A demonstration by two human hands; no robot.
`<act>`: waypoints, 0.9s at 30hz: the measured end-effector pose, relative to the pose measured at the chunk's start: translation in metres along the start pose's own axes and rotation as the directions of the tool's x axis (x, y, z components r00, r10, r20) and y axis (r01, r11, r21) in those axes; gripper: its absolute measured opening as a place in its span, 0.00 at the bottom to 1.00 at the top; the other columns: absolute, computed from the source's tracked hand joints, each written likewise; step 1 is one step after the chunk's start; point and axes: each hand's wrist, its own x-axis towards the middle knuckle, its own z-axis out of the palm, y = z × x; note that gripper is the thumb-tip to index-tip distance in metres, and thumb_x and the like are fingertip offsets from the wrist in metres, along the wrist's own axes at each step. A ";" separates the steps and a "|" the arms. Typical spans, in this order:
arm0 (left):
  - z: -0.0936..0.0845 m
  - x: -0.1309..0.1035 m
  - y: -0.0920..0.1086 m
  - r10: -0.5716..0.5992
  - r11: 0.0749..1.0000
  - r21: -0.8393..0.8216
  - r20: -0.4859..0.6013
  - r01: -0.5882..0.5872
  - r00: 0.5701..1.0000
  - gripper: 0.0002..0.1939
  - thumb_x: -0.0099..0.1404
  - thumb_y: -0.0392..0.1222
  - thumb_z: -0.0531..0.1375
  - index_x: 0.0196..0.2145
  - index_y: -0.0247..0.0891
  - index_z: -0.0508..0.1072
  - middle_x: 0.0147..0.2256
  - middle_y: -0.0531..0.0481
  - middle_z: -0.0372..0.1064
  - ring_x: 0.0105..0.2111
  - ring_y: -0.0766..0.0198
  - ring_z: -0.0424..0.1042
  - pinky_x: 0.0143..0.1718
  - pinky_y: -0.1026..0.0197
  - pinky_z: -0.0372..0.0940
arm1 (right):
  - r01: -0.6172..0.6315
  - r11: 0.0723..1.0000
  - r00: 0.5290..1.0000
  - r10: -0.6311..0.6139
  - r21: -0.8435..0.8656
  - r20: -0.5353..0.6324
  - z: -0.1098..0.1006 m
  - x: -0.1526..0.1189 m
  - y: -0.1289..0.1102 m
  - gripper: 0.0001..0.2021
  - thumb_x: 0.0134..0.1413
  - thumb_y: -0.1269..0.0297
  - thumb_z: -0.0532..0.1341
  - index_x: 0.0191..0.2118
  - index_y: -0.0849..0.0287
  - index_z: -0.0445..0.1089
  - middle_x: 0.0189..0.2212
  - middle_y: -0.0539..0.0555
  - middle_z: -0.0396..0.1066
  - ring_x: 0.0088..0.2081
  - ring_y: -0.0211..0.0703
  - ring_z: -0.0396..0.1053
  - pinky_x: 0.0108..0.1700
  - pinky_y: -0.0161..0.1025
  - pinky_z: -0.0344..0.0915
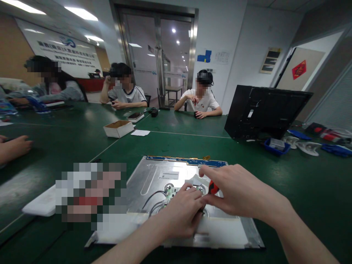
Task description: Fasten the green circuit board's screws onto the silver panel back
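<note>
A silver metal display panel [154, 179] lies flat on the table before me, with a blue circuit strip [187, 161] along its far edge. A small green circuit board [171, 192] with dark wires sits near its middle, partly covered by my left hand [183, 209]. The left fingers are curled together over the panel; what they grip is hidden. My right hand [236, 189] reaches in from the right, its thumb and fingers closed around the red and black handle of a screwdriver [213, 187]. The screwdriver's tip is hidden behind my hands.
A large black monitor [266, 110] stands at the right, beside a blue tray [277, 146]. An open white box [118, 129] lies beyond the panel. Left of the panel is a white item [41, 201], partly pixelated. Several people sit around the green table [176, 143]; another person's hand [16, 146] rests at left.
</note>
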 end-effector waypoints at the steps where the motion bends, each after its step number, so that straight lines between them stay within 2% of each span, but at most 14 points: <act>1: -0.001 0.000 0.000 0.004 1.000 0.000 0.004 -0.004 1.000 0.04 0.58 0.34 0.56 0.33 0.39 0.69 0.39 0.48 0.70 0.41 0.56 0.68 0.51 0.49 0.54 | -0.026 0.999 1.000 0.026 -0.026 -0.002 0.001 0.001 0.000 0.13 0.60 0.54 0.57 0.45 0.55 0.64 0.29 0.52 0.74 0.31 0.47 0.72 0.27 0.37 0.53; 4: -0.002 -0.001 0.000 0.011 1.000 0.002 0.010 -0.011 1.000 0.02 0.57 0.34 0.57 0.30 0.38 0.67 0.39 0.48 0.70 0.39 0.56 0.68 0.49 0.50 0.55 | -0.061 0.994 0.998 0.060 -0.093 -0.009 0.002 0.005 0.001 0.13 0.62 0.51 0.53 0.43 0.55 0.65 0.27 0.51 0.74 0.29 0.47 0.72 0.26 0.37 0.50; 7: -0.001 -0.001 0.000 0.001 1.000 0.007 0.010 -0.001 1.000 0.02 0.57 0.34 0.57 0.31 0.39 0.67 0.38 0.48 0.70 0.40 0.56 0.68 0.50 0.50 0.55 | -0.023 0.995 1.000 0.024 -0.097 0.000 0.002 0.004 0.003 0.08 0.63 0.57 0.53 0.40 0.54 0.65 0.27 0.50 0.73 0.28 0.46 0.71 0.25 0.36 0.48; 9: 0.000 -0.001 0.000 0.000 1.000 0.012 0.010 0.000 1.000 0.04 0.57 0.35 0.57 0.33 0.39 0.68 0.39 0.48 0.70 0.41 0.55 0.68 0.50 0.49 0.54 | 0.012 0.998 1.000 -0.012 -0.062 0.006 0.001 0.002 0.003 0.05 0.59 0.63 0.55 0.40 0.54 0.64 0.28 0.50 0.73 0.29 0.44 0.70 0.25 0.36 0.49; 12: 0.001 0.000 -0.001 0.007 1.000 0.013 0.011 -0.007 1.000 0.07 0.57 0.34 0.57 0.36 0.39 0.69 0.40 0.47 0.70 0.42 0.55 0.67 0.51 0.49 0.54 | 0.052 0.999 0.999 -0.052 0.014 -0.002 -0.001 -0.002 0.002 0.09 0.54 0.67 0.58 0.42 0.55 0.63 0.33 0.50 0.73 0.30 0.43 0.69 0.27 0.37 0.51; 14: 0.001 0.000 -0.001 0.008 1.000 0.008 0.012 -0.008 1.000 0.07 0.57 0.34 0.57 0.36 0.39 0.69 0.39 0.48 0.70 0.42 0.55 0.68 0.51 0.49 0.54 | 0.049 0.998 0.999 -0.048 0.031 -0.008 -0.002 -0.003 0.001 0.10 0.54 0.65 0.58 0.43 0.55 0.62 0.34 0.51 0.73 0.32 0.44 0.70 0.27 0.37 0.52; 17: 0.001 0.000 0.000 0.000 1.000 0.003 0.005 0.000 1.000 0.08 0.57 0.34 0.57 0.36 0.39 0.69 0.39 0.48 0.70 0.41 0.55 0.68 0.52 0.48 0.54 | -0.009 1.000 1.000 0.008 -0.018 -0.011 0.000 -0.002 -0.001 0.10 0.56 0.59 0.58 0.43 0.54 0.63 0.32 0.51 0.74 0.31 0.47 0.71 0.26 0.37 0.51; 21: -0.001 0.000 0.000 0.009 1.000 -0.004 0.008 -0.009 1.000 0.04 0.56 0.33 0.57 0.31 0.39 0.68 0.40 0.48 0.70 0.40 0.55 0.68 0.51 0.49 0.54 | -0.077 0.991 0.997 0.078 -0.112 -0.001 0.001 0.003 -0.003 0.12 0.63 0.53 0.53 0.41 0.54 0.64 0.27 0.50 0.74 0.28 0.48 0.72 0.24 0.36 0.49; 24: -0.001 0.000 0.000 0.008 1.000 -0.011 0.006 -0.008 1.000 0.04 0.57 0.34 0.57 0.32 0.39 0.68 0.39 0.48 0.71 0.40 0.56 0.68 0.50 0.49 0.54 | -0.060 0.990 0.998 0.063 -0.129 0.021 0.002 0.005 -0.003 0.11 0.64 0.54 0.52 0.40 0.54 0.64 0.27 0.51 0.74 0.27 0.47 0.71 0.24 0.36 0.48; 27: 0.000 -0.001 -0.001 0.007 1.000 0.001 0.005 -0.007 1.000 0.06 0.57 0.34 0.57 0.35 0.39 0.69 0.39 0.48 0.71 0.40 0.55 0.68 0.51 0.49 0.55 | -0.013 0.997 1.000 0.013 -0.080 0.003 0.002 0.003 -0.001 0.06 0.62 0.60 0.54 0.40 0.54 0.63 0.30 0.50 0.74 0.28 0.45 0.71 0.24 0.36 0.49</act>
